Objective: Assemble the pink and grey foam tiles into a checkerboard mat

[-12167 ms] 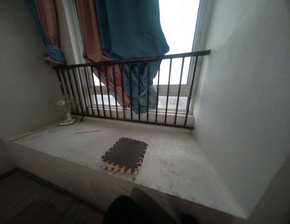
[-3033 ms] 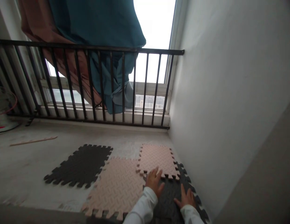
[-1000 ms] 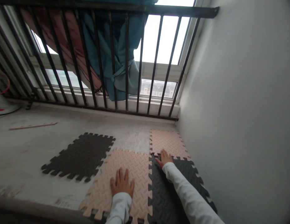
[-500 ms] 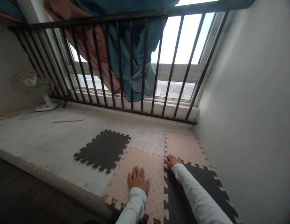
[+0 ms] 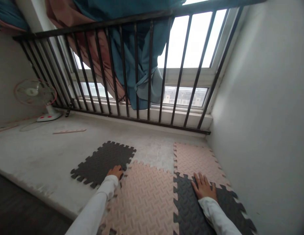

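My left hand is at the lower right edge of a loose black foam mat tile, its fingers bent over the toothed border. The fingertips are partly hidden. To the right of that tile lies a pink foam mat tile with a ribbed surface. My right hand rests with fingers spread on a second black foam mat tile, its fingertips near the seam with the pink tile behind. This black tile meets both pink tiles along its toothed edges.
A black metal railing runs along the window, with teal and pink curtains hanging behind it. A white wall bounds the right side. At the left stand a fan and a thin pink strip. The concrete ledge drops to a dark floor.
My left hand has moved left from the pink tile to the edge of the loose black tile. My right hand has shifted from the seam corner to lie flatter on the right black tile.
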Demonstrator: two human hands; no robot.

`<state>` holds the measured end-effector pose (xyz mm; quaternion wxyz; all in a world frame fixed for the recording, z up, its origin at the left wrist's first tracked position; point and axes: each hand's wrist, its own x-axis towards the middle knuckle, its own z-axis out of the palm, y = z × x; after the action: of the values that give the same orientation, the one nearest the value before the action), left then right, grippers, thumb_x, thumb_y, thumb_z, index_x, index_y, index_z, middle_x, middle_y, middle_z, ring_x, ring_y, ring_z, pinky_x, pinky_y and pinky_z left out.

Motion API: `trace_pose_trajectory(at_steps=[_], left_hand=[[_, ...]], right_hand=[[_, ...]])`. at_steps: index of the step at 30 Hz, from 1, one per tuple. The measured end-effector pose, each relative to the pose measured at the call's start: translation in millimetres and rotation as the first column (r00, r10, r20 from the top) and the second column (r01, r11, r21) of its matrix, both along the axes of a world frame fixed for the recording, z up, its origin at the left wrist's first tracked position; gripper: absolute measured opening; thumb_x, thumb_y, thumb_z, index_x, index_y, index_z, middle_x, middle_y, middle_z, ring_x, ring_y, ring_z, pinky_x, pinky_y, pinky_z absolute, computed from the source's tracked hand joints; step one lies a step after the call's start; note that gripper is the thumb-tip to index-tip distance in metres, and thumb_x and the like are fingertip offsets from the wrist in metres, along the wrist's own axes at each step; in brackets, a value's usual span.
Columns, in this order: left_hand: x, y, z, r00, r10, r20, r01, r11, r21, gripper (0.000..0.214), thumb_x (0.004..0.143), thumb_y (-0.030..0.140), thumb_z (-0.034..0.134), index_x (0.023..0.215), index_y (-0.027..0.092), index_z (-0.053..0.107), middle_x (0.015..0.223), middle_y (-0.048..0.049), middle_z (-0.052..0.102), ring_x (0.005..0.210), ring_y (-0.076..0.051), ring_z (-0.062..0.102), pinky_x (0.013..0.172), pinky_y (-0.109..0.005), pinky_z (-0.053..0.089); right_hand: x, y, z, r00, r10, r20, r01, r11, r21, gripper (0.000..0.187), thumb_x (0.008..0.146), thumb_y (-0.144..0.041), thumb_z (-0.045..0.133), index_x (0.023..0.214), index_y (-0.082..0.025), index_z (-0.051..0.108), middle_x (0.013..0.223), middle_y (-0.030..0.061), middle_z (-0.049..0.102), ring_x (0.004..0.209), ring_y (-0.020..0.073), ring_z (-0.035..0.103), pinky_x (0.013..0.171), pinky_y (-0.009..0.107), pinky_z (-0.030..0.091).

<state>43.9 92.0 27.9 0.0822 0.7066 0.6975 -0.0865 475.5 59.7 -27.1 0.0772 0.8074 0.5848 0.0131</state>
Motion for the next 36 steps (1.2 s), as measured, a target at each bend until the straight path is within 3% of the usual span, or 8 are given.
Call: trace_pose_trajectory(at_steps=[3,6,8,11,15,19,23,36], left_hand=[[-4,11,0.8,0.998,-0.047,-0.040,0.048,0.998,0.028,0.040,0.071,0.005,0.037,0.095,0.027,0.060,0.118,-0.0023,0.050,0.112,-0.017,0.040,0.087,-0.034,0.036],[15,33,10.6,0.998,-0.067,0.008,0.065,0.987,0.144,0.042,0.070,0.005,0.039,0.106,0.020,0.054,0.127,-0.0051,0.043,0.117,-0.015,0.036,0.096,-0.030,0.030],[46,50,20.0,0.992,-0.091,0.092,0.069,0.974,0.216,0.041,0.072,0.007,0.038,0.110,0.018,0.050,0.134,-0.0063,0.036,0.121,-0.015,0.031,0.100,-0.033,0.026],[115,71,26.5,0.962,-0.166,0.214,0.103,0.955,0.279,0.039,0.075,0.012,0.035,0.112,0.021,0.046,0.138,-0.0036,0.029,0.126,-0.015,0.025,0.103,-0.044,0.021],[207,87,4.7,0.903,-0.332,0.273,0.272,0.933,0.235,0.042,0.074,0.013,0.035,0.114,0.022,0.044,0.139,-0.0031,0.029,0.127,-0.015,0.022,0.103,-0.050,0.016],[257,96,-33.1,0.875,-0.404,0.269,0.369,0.914,0.171,0.047,0.072,0.011,0.033,0.117,0.019,0.042,0.138,-0.0056,0.030,0.128,-0.018,0.021,0.102,-0.054,0.015],[274,101,-51.2,0.869,-0.419,0.265,0.379,0.906,0.188,0.049,0.072,0.009,0.028,0.118,0.018,0.043,0.138,-0.0076,0.029,0.128,-0.020,0.019,0.102,-0.056,0.011],[283,106,-59.2,0.853,-0.474,0.217,0.444,0.879,0.175,0.048,0.074,0.007,0.026,0.118,0.018,0.043,0.138,-0.0071,0.028,0.128,-0.017,0.019,0.103,-0.054,0.013]], right_hand=[[-5,-2,6.5,0.999,-0.023,0.029,0.024,1.000,-0.015,0.053,0.081,-0.050,0.017,0.132,-0.034,0.017,0.142,-0.0047,0.016,0.129,0.0169,0.015,0.102,0.049,0.010],[-5,-3,7.2,1.000,-0.021,0.016,0.021,1.000,0.000,0.053,0.081,-0.049,0.017,0.132,-0.034,0.018,0.142,-0.0044,0.016,0.129,0.0180,0.015,0.101,0.050,0.009],[-4,-3,4.5,1.000,-0.011,-0.008,0.012,1.000,0.025,0.053,0.081,-0.050,0.018,0.132,-0.034,0.019,0.141,-0.0035,0.018,0.129,0.0186,0.016,0.101,0.050,0.009],[0,-2,-2.0,0.999,0.001,-0.036,0.001,0.998,0.064,0.053,0.081,-0.051,0.021,0.131,-0.035,0.021,0.141,-0.0031,0.020,0.128,0.0189,0.017,0.102,0.050,0.008],[4,-1,-10.9,0.999,0.022,-0.046,-0.016,0.993,0.114,0.053,0.080,-0.054,0.021,0.130,-0.035,0.023,0.140,-0.0023,0.023,0.128,0.0195,0.019,0.102,0.051,0.007],[6,-1,-15.4,0.998,0.029,-0.048,-0.022,0.989,0.145,0.054,0.080,-0.056,0.021,0.129,-0.035,0.024,0.139,-0.0012,0.025,0.127,0.0206,0.020,0.101,0.052,0.008],[4,-2,-12.5,0.998,0.022,-0.066,-0.012,0.990,0.140,0.053,0.080,-0.055,0.022,0.129,-0.036,0.024,0.140,-0.0019,0.022,0.128,0.0209,0.018,0.101,0.053,0.007],[0,-4,-0.8,0.995,0.002,-0.099,0.008,0.995,0.100,0.053,0.080,-0.054,0.024,0.130,-0.035,0.024,0.140,-0.0028,0.020,0.128,0.0206,0.017,0.102,0.052,0.005]])
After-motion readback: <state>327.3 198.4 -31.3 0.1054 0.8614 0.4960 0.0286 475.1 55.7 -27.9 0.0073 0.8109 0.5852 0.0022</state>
